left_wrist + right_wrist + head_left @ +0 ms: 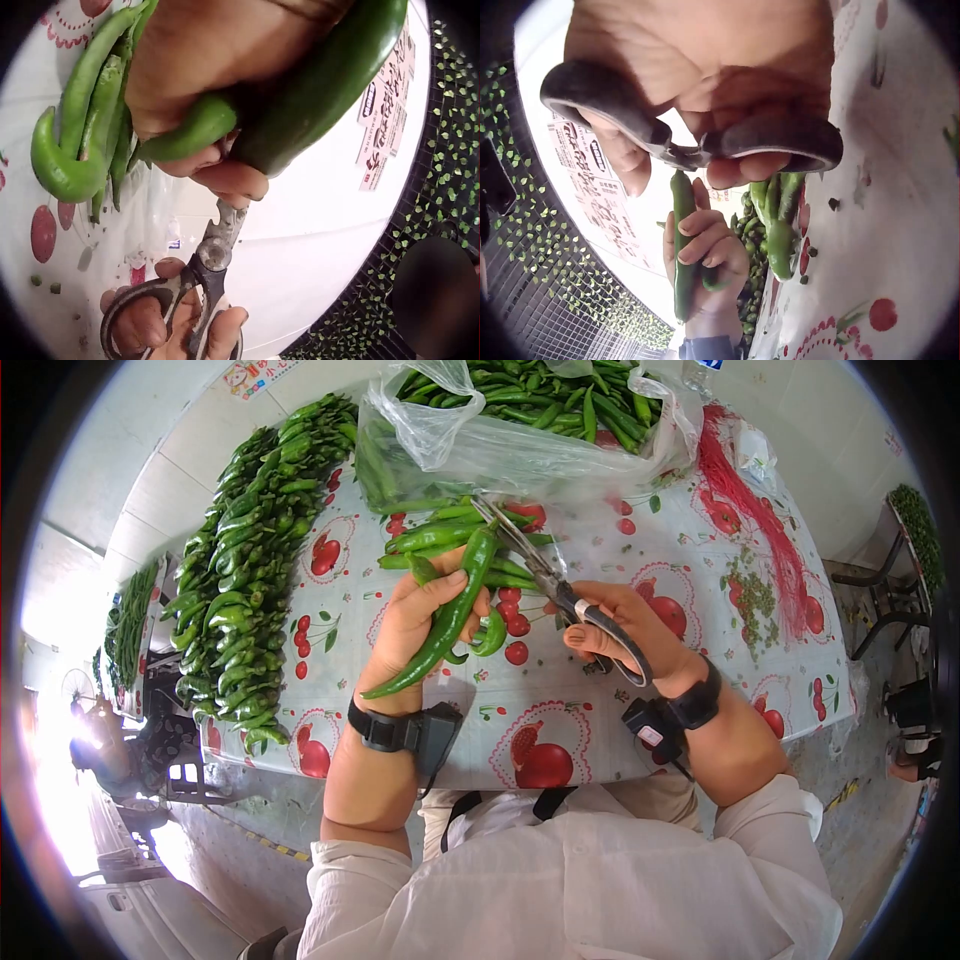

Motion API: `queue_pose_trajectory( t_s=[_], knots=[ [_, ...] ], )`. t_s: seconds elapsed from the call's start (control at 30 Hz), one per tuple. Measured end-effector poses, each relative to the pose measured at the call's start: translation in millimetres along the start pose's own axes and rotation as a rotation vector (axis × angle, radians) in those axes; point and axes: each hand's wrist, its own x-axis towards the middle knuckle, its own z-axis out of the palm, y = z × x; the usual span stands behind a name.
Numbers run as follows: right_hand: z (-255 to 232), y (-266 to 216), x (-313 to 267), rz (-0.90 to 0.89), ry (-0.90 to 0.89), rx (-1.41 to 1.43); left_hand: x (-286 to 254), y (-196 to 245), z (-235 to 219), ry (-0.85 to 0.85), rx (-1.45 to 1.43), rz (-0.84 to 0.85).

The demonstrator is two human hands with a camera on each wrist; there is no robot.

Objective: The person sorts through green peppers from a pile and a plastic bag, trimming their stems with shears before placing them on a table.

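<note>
A long green chili pepper [440,635] is gripped in my left hand [410,620], lying slantwise across it with the upper end by the scissors. A smaller green pepper [199,124] pokes out between the same fingers. My right hand [625,625] holds a pair of scissors [545,572], fingers through the black handle loops, as the right wrist view shows at the handles [780,146]. In the head view the blades reach up and left past the pepper's top. Several loose peppers [425,540] lie on the table just beyond the left hand.
The table has a cherry-patterned cover [330,615]. Strung green peppers [240,570] hang in a thick row along its left side. A clear plastic bag [500,460] full of peppers stands at the back. Red string [750,510] and cut stem bits [750,600] lie at right.
</note>
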Motion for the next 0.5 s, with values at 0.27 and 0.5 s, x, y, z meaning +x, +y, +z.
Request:
queue_pose_trajectory(
  t_s=[0.27, 0.5],
  knots=[
    [4, -13, -3, 0.004, 0.058, -0.086, 0, 1, -5, -0.027, -0.03, 0.033],
    [0, -5, -1, 0.04, 0.08, -0.096, -2, 3, 1, 0.039, -0.034, 0.132]
  ],
)
